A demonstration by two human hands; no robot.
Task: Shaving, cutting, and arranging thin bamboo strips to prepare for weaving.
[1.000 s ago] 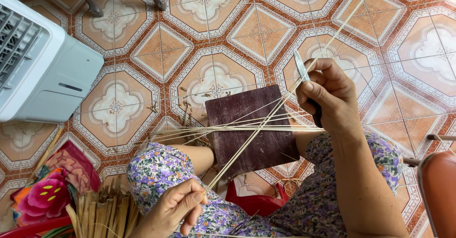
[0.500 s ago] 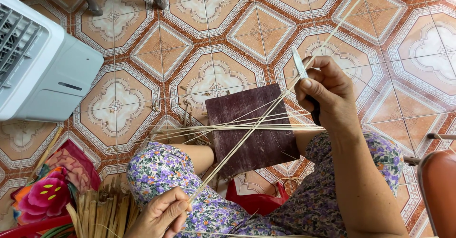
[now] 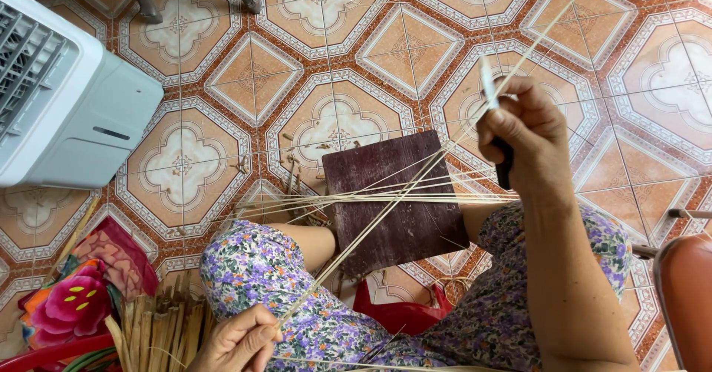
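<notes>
Your right hand (image 3: 530,131) grips one knife (image 3: 492,109) against one long strip (image 3: 386,212) that slants down to your left hand (image 3: 237,338), which pinches its lower end, above one dark board (image 3: 393,194) and a few loose strips (image 3: 356,198) across your lap.

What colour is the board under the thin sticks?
Dark purplish brown, a plain flat board, seen best in the head view.
</notes>
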